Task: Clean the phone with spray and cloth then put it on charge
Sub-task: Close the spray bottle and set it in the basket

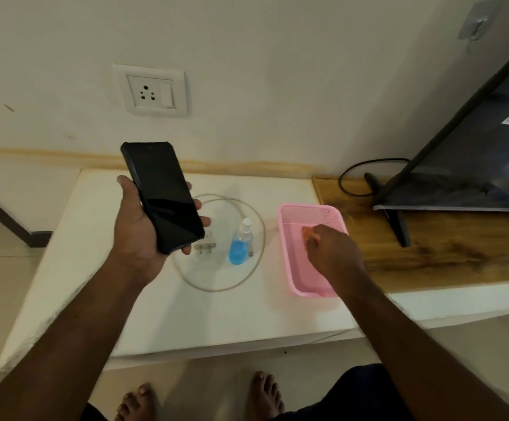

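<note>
My left hand (139, 229) holds a black phone (163, 194) upright above the white slab, its dark screen facing me. My right hand (330, 249) reaches down into a pink plastic basket (292, 226), fingers pinched on a small orange-pink cloth (308, 232) that is mostly hidden by the hand. Between the hands stands a small spray bottle (239, 247) of blue liquid with a white top. A white charger plug (206, 246) lies beside it, with its white cable (259, 238) looped in a ring around both.
A white wall socket with a switch (151, 91) sits on the wall above the slab. A wooden shelf (429, 247) to the right carries a dark television (475, 159) on a stand, with a black cord behind. My bare feet are below the slab's edge.
</note>
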Available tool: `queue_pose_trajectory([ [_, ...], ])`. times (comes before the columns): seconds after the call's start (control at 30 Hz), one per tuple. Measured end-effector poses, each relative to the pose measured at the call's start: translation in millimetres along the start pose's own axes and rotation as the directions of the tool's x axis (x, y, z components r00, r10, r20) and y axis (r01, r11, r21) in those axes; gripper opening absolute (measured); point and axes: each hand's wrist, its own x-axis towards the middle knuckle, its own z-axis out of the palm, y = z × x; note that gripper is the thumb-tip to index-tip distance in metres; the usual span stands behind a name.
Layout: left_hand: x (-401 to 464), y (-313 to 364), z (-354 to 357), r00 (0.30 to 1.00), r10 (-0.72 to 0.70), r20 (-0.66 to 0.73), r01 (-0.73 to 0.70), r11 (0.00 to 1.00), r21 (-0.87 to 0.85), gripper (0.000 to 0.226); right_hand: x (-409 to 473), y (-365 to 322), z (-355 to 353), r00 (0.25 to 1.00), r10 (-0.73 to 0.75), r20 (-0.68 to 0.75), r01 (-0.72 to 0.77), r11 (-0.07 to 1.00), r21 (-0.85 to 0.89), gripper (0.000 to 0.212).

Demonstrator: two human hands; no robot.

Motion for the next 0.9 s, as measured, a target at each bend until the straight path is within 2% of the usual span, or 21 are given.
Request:
queue_pose_trajectory([
  [0.1, -1.6, 1.7, 0.8, 0.998, -0.017, 0.054, 0.019, 0.999, -0.038, 0.092, -3.5, -11.8, -9.4, 0.998, 0.008, -0.061, -0.002, 0.995, 0.097, 0.028],
  [0.2, -4.5, 3.7, 0.1, 0.987, -0.034, 0.156, 0.048, 0.995, -0.087, 0.093, -12.4, -30.6, -21.4, 0.986, 0.051, -0.156, -0.008, 0.964, 0.265, 0.032],
  [0.27, -6.3, 4.9, -0.3, 0.975, -0.048, 0.219, 0.076, 0.990, -0.122, 0.092, -23.4, -49.5, -29.8, 0.973, 0.104, -0.208, -0.011, 0.915, 0.404, 0.036],
  [0.37, -6.8, 7.7, -2.3, 0.969, -0.073, 0.238, 0.111, 0.982, -0.152, 0.091, -46.1, -84.0, -42.9, 0.934, 0.152, -0.322, 0.075, 0.801, 0.594, 0.059],
  [0.47, -7.5, 8.3, -4.8, 0.971, -0.121, 0.208, 0.154, 0.977, -0.147, 0.087, -66.1, -107.0, -43.9, 0.908, 0.136, -0.396, 0.187, 0.714, 0.674, 0.049],
  [0.63, -4.0, 9.6, -11.3, 0.968, -0.174, 0.180, 0.193, 0.977, -0.092, 0.087, -89.1, -123.3, -25.9, 0.873, 0.053, -0.486, 0.341, 0.647, 0.682, 0.023],
  [0.7, -2.2, 12.4, -17.9, 0.971, -0.195, 0.135, 0.206, 0.976, -0.066, 0.087, -84.2, -120.3, -16.3, 0.877, 0.094, -0.471, 0.311, 0.635, 0.707, 0.027],
  [0.77, 0.1, 15.5, -28.3, 0.974, -0.215, 0.071, 0.218, 0.975, -0.037, 0.085, -74.2, -113.5, -6.3, 0.917, 0.141, -0.372, 0.203, 0.639, 0.742, 0.046],
  [0.83, 1.7, 16.0, -39.5, 0.968, -0.250, 0.008, 0.250, 0.968, 0.006, 0.083, -64.1, -107.0, 5.6, 0.963, 0.127, -0.237, 0.082, 0.700, 0.709, 0.069],
  [0.9, 2.7, 13.8, -47.7, 0.957, -0.285, -0.058, 0.288, 0.956, 0.050, 0.082, -57.3, -104.7, 15.2, 0.985, 0.090, -0.145, 0.026, 0.758, 0.651, 0.085],
])
